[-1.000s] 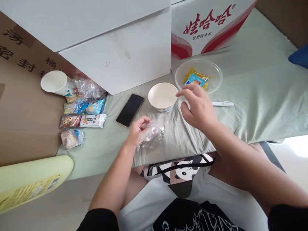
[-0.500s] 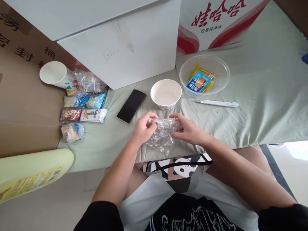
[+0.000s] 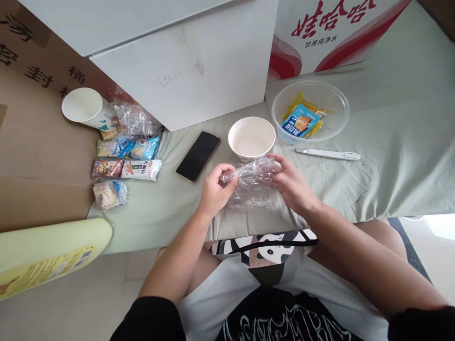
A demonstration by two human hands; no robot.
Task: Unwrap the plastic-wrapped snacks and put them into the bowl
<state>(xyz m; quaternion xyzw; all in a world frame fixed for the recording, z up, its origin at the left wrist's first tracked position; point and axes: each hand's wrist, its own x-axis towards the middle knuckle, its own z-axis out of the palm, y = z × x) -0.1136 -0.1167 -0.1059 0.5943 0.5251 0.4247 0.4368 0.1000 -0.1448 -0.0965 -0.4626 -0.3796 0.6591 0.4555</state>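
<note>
A crumpled sheet of clear plastic wrap [image 3: 249, 187] hangs between my two hands, just in front of a white paper bowl [image 3: 251, 137]. My left hand [image 3: 217, 188] pinches its left edge between thumb and fingers. At its upper right side, my right hand [image 3: 289, 183] has its fingers bent round the plastic, partly behind it. The wrap's top edge overlaps the near rim of the bowl in this view. To the left of the bowl lies a black phone [image 3: 198, 156].
A clear plastic bowl [image 3: 339, 128] with wrapped snacks stands at right, a white utility knife [image 3: 329, 154] before it. Packaged snacks [image 3: 142, 169] and a paper cup [image 3: 87, 111] lie at left. White boxes [image 3: 213, 71] rise behind, and a yellow-green container [image 3: 53, 251] is at lower left.
Both hands have lifted the plastic wrap's upper edge toward the bowl and spread it slightly wider. My right hand has moved up and right. The whole view has shifted a little.
</note>
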